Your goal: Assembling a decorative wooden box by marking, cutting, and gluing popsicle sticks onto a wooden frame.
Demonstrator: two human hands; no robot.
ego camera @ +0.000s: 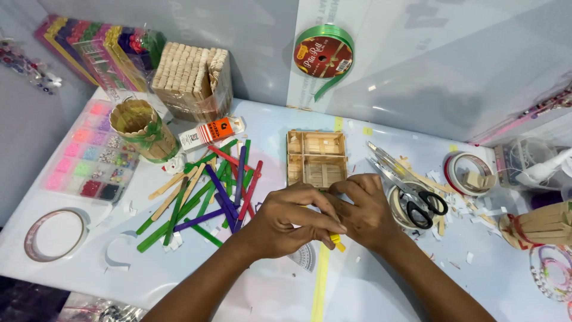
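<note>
A: Both sets of fingertips pinching a small yellow piece, left hand and right hand pressing together, probably steadying it.

B: Sitting just in front of the wooden stick box?

A: Yes. Beyond: white-and-orange glue tube lying flat, round green ribbon roll leaning on the wall.
</note>
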